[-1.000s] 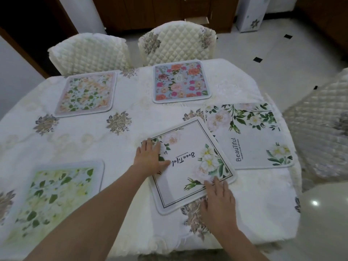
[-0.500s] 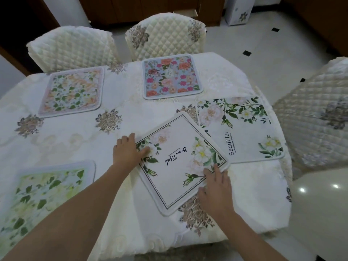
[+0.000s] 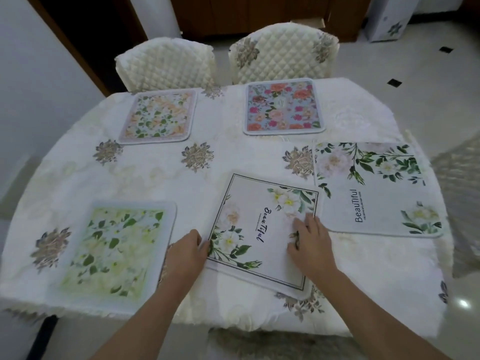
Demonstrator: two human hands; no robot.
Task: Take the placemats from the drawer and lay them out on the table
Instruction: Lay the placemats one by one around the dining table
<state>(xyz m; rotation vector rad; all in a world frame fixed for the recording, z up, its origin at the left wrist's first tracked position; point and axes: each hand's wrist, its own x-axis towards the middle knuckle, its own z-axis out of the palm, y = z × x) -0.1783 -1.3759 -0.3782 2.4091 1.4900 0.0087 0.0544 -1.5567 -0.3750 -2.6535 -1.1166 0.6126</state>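
Several floral placemats lie on the white tablecloth [image 3: 155,178]. A black-bordered "Beautiful" placemat [image 3: 259,224] sits near the front edge, slightly tilted. My left hand [image 3: 185,252] rests at its left edge, fingers curled against the rim. My right hand [image 3: 310,241] presses flat on its right part, fingers spread. A green leafy placemat [image 3: 117,248] lies front left, a white leafy "Beautiful" placemat [image 3: 374,188] at the right, a peach one [image 3: 158,116] back left, a blue rose one [image 3: 283,105] back middle.
Two quilted cream chairs [image 3: 166,63] [image 3: 283,53] stand behind the table, and part of another chair [image 3: 457,203] shows at the right. Dark wooden cabinets [image 3: 246,14] line the back wall. Tiled floor [image 3: 415,81] lies to the right.
The bordered placemat has turned from a diagonal lie to nearly square with the table edge. My left hand slid to its left edge; my right hand moved up onto its right part.
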